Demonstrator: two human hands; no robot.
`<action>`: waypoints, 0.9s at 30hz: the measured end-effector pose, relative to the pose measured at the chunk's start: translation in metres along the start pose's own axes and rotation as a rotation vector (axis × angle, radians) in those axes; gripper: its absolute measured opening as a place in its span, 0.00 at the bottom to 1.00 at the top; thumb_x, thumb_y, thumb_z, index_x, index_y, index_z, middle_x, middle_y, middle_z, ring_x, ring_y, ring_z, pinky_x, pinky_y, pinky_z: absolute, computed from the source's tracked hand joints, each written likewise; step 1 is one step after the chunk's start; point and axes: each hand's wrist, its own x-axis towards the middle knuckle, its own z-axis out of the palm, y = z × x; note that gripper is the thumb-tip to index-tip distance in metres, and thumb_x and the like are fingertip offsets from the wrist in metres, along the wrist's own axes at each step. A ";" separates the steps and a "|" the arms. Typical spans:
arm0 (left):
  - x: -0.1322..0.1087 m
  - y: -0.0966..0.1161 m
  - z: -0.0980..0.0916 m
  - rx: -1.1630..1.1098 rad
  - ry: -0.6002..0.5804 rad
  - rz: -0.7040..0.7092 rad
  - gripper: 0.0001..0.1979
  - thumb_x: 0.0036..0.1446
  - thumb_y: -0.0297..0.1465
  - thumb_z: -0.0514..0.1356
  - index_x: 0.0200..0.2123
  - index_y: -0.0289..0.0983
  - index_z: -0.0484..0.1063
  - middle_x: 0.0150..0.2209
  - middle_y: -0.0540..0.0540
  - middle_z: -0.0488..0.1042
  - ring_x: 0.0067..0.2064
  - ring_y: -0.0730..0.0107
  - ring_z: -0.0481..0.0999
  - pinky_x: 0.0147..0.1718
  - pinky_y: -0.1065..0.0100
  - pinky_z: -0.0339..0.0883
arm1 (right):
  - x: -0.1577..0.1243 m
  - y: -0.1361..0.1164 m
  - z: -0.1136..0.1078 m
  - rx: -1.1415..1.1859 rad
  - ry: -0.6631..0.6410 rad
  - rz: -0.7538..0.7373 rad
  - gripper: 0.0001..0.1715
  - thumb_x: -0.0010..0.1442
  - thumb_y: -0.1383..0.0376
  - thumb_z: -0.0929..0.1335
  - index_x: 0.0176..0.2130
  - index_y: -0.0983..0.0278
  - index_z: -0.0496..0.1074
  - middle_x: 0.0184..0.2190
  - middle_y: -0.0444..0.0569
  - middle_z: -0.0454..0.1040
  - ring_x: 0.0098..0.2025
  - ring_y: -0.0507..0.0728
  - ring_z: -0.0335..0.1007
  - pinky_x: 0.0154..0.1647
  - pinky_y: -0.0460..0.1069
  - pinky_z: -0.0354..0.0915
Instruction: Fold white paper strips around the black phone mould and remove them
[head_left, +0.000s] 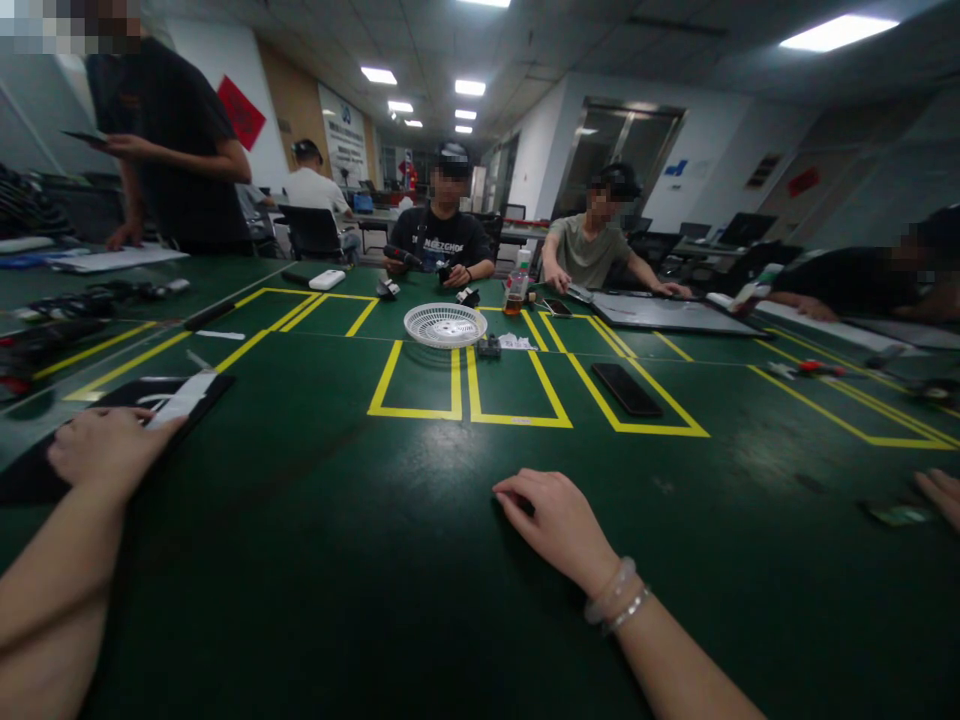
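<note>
My left hand (112,440) lies on a flat black item (34,465), its thumb apart from the other fingers. The thumb rests on a whitish strip (184,397) that lies across the black item. Part of the left fingers is hard to make out. My right hand (559,520) rests on the green tabletop (420,600) with its fingers curled, the thumb and forefinger tips together. Nothing shows between those tips. A bracelet (626,600) is around the right wrist.
Yellow tape rectangles mark the table. A white round basket (445,326), a small dark block (489,346), a black phone (626,388) and a bottle (517,285) stand or lie ahead. Several people are around the table. Another person's hand (941,495) shows at the right edge.
</note>
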 end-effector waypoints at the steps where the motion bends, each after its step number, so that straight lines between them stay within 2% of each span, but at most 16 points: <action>1: 0.002 0.000 0.000 0.025 0.117 -0.033 0.36 0.63 0.48 0.39 0.09 0.32 0.54 0.10 0.42 0.46 0.48 0.48 0.71 0.31 0.53 0.43 | 0.000 -0.001 0.000 0.004 0.005 -0.002 0.10 0.66 0.65 0.64 0.42 0.60 0.77 0.35 0.46 0.78 0.38 0.56 0.74 0.42 0.52 0.65; 3: 0.008 0.005 0.001 0.097 0.389 -0.219 0.31 0.57 0.52 0.48 0.15 0.34 0.66 0.11 0.44 0.55 0.47 0.48 0.72 0.33 0.55 0.45 | 0.000 -0.001 -0.001 0.017 0.025 -0.008 0.10 0.66 0.66 0.65 0.42 0.60 0.76 0.35 0.46 0.78 0.38 0.56 0.74 0.42 0.53 0.66; 4: 0.013 0.010 0.002 0.111 0.428 -0.276 0.29 0.54 0.54 0.52 0.20 0.35 0.72 0.13 0.45 0.61 0.45 0.49 0.73 0.33 0.56 0.48 | 0.000 -0.002 -0.002 0.024 0.041 -0.014 0.10 0.66 0.66 0.65 0.43 0.60 0.76 0.36 0.46 0.78 0.38 0.56 0.74 0.42 0.53 0.66; 5: 0.019 0.019 0.003 0.107 0.414 -0.309 0.28 0.53 0.55 0.53 0.26 0.35 0.75 0.16 0.47 0.65 0.43 0.52 0.73 0.33 0.58 0.50 | 0.001 -0.002 -0.002 0.033 0.059 -0.026 0.10 0.66 0.66 0.65 0.44 0.60 0.76 0.36 0.47 0.78 0.39 0.56 0.74 0.43 0.53 0.66; 7: 0.032 0.045 0.008 0.049 0.307 -0.304 0.29 0.54 0.56 0.53 0.34 0.35 0.77 0.23 0.48 0.72 0.37 0.59 0.74 0.32 0.62 0.53 | 0.001 -0.002 -0.002 0.050 0.101 -0.075 0.11 0.66 0.68 0.65 0.46 0.60 0.75 0.38 0.48 0.78 0.41 0.57 0.74 0.45 0.54 0.67; 10: 0.050 0.105 0.019 -0.119 0.094 -0.188 0.29 0.57 0.56 0.53 0.39 0.36 0.75 0.31 0.48 0.75 0.32 0.67 0.71 0.30 0.68 0.56 | 0.000 -0.003 -0.001 0.058 0.179 -0.196 0.15 0.65 0.68 0.66 0.50 0.59 0.74 0.44 0.51 0.77 0.46 0.58 0.73 0.48 0.57 0.67; 13: 0.057 0.172 0.032 -0.319 -0.211 -0.095 0.26 0.58 0.54 0.58 0.40 0.35 0.74 0.32 0.47 0.74 0.32 0.65 0.71 0.29 0.71 0.60 | -0.002 -0.009 0.001 0.001 0.240 -0.305 0.20 0.65 0.67 0.66 0.56 0.59 0.70 0.52 0.54 0.74 0.54 0.60 0.70 0.54 0.59 0.66; 15: 0.056 0.208 0.040 -0.416 -0.354 -0.033 0.23 0.59 0.51 0.59 0.38 0.35 0.74 0.30 0.47 0.73 0.31 0.66 0.70 0.28 0.72 0.60 | -0.004 -0.016 0.003 -0.061 0.225 -0.348 0.25 0.64 0.65 0.67 0.60 0.59 0.66 0.59 0.55 0.69 0.60 0.62 0.65 0.60 0.61 0.62; 17: 0.051 0.235 0.045 -0.491 -0.454 0.025 0.20 0.59 0.48 0.60 0.37 0.35 0.74 0.29 0.48 0.72 0.29 0.67 0.70 0.26 0.72 0.60 | -0.006 -0.022 0.005 -0.109 0.179 -0.361 0.30 0.64 0.63 0.69 0.63 0.58 0.62 0.64 0.54 0.65 0.65 0.63 0.59 0.64 0.63 0.56; 19: 0.046 0.251 0.048 -0.557 -0.519 0.068 0.18 0.59 0.45 0.61 0.37 0.34 0.73 0.28 0.48 0.72 0.28 0.67 0.70 0.26 0.72 0.60 | -0.007 -0.027 0.007 -0.126 0.163 -0.346 0.30 0.64 0.61 0.69 0.64 0.57 0.62 0.63 0.52 0.67 0.66 0.62 0.58 0.68 0.65 0.48; 22: 0.040 0.259 0.048 -0.622 -0.584 0.093 0.17 0.59 0.44 0.62 0.36 0.34 0.73 0.29 0.48 0.72 0.29 0.68 0.70 0.26 0.73 0.62 | -0.008 -0.030 0.008 -0.093 0.166 -0.316 0.23 0.66 0.63 0.67 0.60 0.55 0.66 0.53 0.47 0.76 0.61 0.60 0.65 0.69 0.65 0.43; 25: 0.041 0.253 0.047 -0.599 -0.597 0.118 0.17 0.62 0.44 0.60 0.40 0.35 0.73 0.34 0.46 0.74 0.34 0.65 0.73 0.30 0.71 0.66 | -0.007 -0.029 0.007 -0.019 0.103 -0.304 0.21 0.66 0.66 0.66 0.58 0.57 0.68 0.49 0.48 0.78 0.52 0.57 0.73 0.66 0.63 0.51; 27: 0.045 0.239 0.045 -0.503 -0.469 0.135 0.18 0.64 0.46 0.57 0.46 0.37 0.73 0.44 0.44 0.75 0.43 0.60 0.75 0.41 0.66 0.70 | -0.006 -0.026 0.005 0.032 0.086 -0.279 0.22 0.66 0.66 0.66 0.59 0.58 0.67 0.50 0.49 0.78 0.49 0.57 0.74 0.62 0.62 0.57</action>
